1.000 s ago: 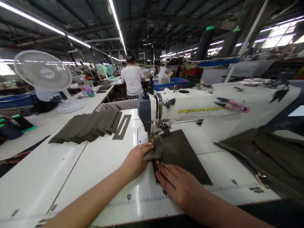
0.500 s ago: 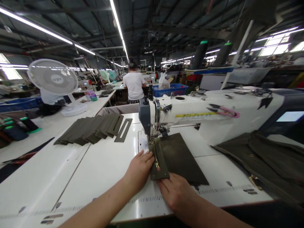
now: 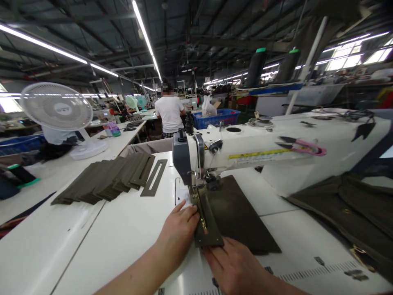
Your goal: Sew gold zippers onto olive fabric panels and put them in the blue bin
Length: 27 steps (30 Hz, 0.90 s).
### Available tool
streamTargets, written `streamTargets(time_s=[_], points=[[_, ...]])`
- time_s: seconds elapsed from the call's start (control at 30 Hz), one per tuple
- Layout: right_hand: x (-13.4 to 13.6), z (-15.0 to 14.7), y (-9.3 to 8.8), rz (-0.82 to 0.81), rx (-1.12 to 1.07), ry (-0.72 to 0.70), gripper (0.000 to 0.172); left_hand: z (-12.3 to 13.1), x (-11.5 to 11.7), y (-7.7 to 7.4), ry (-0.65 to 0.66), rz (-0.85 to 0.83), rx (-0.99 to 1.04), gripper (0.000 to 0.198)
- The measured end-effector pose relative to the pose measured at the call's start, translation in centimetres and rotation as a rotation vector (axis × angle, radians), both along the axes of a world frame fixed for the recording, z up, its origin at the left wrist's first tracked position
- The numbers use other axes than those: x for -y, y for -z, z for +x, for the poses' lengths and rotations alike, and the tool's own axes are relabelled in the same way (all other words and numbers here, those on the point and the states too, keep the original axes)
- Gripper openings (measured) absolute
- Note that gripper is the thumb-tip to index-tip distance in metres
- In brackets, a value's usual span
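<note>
- Spreading out below everything, the white table (image 3: 129, 241) took up the foreground, ruler marks (image 3: 324, 270) printed near its front edge, probably for checking lengths by eye.
- Over it loomed the sewing machine (image 3: 267, 137), its head standing right at the far end of my work.
- Next down, the dark panel (image 3: 244, 219): flat on the table, right of the needle area, apparently laid so to stay smooth.
- Off to the left, the stack of slotted strips (image 3: 107, 178), fanned and overlapping, likely so single pieces came away easily.
- My right hand (image 3: 235, 262) had its fingers at the near end of the zippered strip (image 3: 211, 223), seemingly steering; whether they pinched, I couldn't tell.
- My left hand (image 3: 179, 227) lay palm down, unclenched, fingertips along that strip's left edge, presumably keeping it straight.
- And the zippered strip itself! Between my hands, lengthwise, far end beneath the machine head.
- One loose slotted strip (image 3: 158, 179) sat alone beside the stack.
- Pink-handled snips (image 3: 299, 143) rested against the machine's arm, surely for quick reach.
- Smallest, the gold zip pull (image 3: 204, 224), near the slot's close end, well away from the needle.
</note>
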State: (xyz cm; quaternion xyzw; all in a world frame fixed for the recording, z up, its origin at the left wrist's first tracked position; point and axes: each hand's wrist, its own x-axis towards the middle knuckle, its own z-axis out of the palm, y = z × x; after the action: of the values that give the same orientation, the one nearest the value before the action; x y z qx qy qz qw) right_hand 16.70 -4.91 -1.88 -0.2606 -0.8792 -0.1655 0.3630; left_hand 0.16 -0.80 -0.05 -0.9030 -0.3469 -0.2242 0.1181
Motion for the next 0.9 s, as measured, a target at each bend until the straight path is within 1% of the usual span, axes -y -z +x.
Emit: streamTargets(time_s=[0.23,0.4,0.5,0.67,0.8,0.87,0.9], points=[[-2.0,-0.2,0.2,-0.029,-0.050,-0.005,0.029,-0.4,-0.7,0.0,0.021,-0.009,0.006,0.025],[-3.3,-0.5,0.3,-0.012,-0.021,-0.034,0.030,-0.4,-2.0,0.2,0.054,-0.005,0.050,0.025],[-4.1,-0.5,0.4,-0.037,-0.015,-0.061,0.029,-0.4,-2.7,0.2,0.064,-0.039,0.091,0.023],[-5.2,-0.4,0.5,-0.067,0.037,-0.057,0.024,-0.4,-3.4,0.2,0.019,-0.122,0.137,0.018],[-5.7,-0.5,0.9,-0.080,0.056,-0.010,0.023,-0.5,-4.0,0.7,-0.030,-0.131,0.134,0.016],[-5.8,-0.3,0.9,-0.131,0.053,-0.010,0.023,-0.5,-4.2,0.9,-0.043,-0.154,0.133,0.017],[-5.7,-0.2,0.8,-0.183,0.034,-0.020,0.022,-0.6,-4.1,0.9,-0.044,-0.169,0.131,0.017]])
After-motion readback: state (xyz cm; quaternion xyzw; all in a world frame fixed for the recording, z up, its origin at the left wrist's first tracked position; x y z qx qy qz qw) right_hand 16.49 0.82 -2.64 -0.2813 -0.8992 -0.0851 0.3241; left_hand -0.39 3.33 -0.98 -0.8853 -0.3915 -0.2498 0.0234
